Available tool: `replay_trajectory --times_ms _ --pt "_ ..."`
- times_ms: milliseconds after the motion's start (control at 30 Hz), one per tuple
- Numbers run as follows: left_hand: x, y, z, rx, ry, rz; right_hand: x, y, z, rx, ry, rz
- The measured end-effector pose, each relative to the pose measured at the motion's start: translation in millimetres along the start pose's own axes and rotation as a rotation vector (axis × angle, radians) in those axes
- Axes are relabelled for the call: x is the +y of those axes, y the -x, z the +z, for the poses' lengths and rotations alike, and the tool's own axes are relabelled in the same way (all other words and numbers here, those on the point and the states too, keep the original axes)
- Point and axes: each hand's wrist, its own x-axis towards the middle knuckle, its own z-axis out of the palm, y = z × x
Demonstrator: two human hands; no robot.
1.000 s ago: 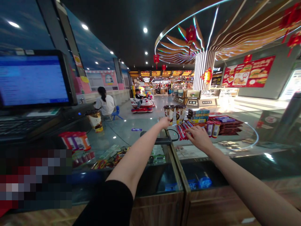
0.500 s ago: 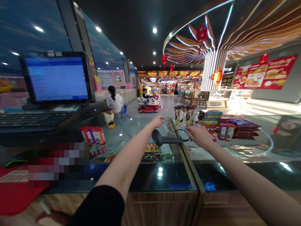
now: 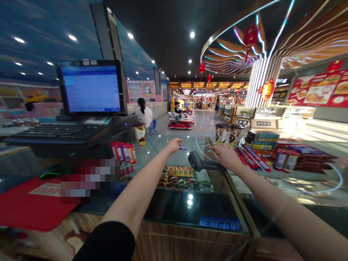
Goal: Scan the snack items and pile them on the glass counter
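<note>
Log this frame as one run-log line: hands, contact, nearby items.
left hand: open above glass counter | right hand: on black handheld barcode scanner | near: two brown-lidded paper cups

Shop checkout inside a mall: till screen (image 3: 92, 88), barcode scanner (image 3: 202, 165), snacks on glass display tabletop (image 3: 163, 152).

Bright ceiling spotlights, counter glare, perhaps slightly blurred.

Both arms outstretched toward 12 o'clock, left hand (image 3: 174, 145) loosely curled, right hand (image 3: 225, 156) palm-down, fingers (image 3: 216, 149) spread.
</note>
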Motion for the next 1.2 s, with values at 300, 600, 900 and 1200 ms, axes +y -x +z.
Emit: replay_trajectory --times_ms 300,600,900,1200 --pt "-26 3 -3 -0.025 -0.186 0.106 -21 -35 11 -0.100 -0.044 -0.075" --pt "-39 3 7 -0.093 -0.324 0.119 -16 -79 52 -0.255 -0.295 -0.187" --pt "-45 12 19 -0.026 -0.432 0.120 -27 -107 78 -0.380 -0.352 -0.241" --pt "-40 25 23 0.045 -0.372 0.194 -34 -112 82 -0.374 -0.335 -0.280"
